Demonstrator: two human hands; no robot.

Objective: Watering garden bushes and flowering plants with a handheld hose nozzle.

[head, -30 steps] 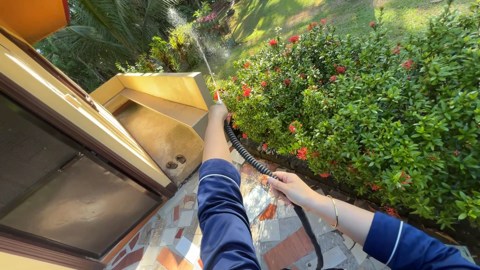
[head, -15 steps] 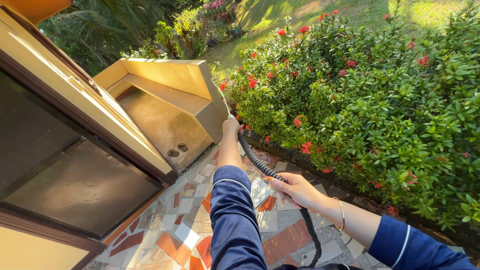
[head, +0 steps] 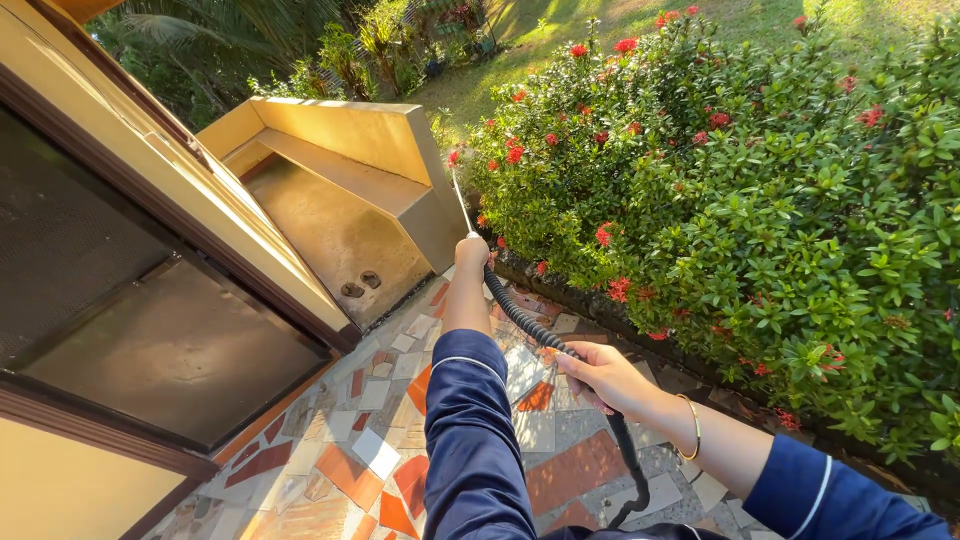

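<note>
A black ribbed garden hose (head: 520, 318) runs from the lower middle up to my outstretched left hand (head: 470, 252), which grips its far end. A thin stream of water (head: 460, 205) leaves that end toward the base of the flowering bush (head: 740, 200). My right hand (head: 600, 378), wearing a gold bangle, holds the hose farther back, above the tiled path. Both arms are in dark blue sleeves with white piping.
A yellow house wall with a brown-framed screened window (head: 120, 300) fills the left. A yellow concrete buttress (head: 350, 190) juts out ahead. The mosaic tile path (head: 380, 440) runs between wall and hedge. Lawn (head: 560, 30) and palms lie beyond.
The water stream has dropped from a high arc spraying far over the garden to a short low jet. My left hand has lowered with the hose end; the view has tilted down.
</note>
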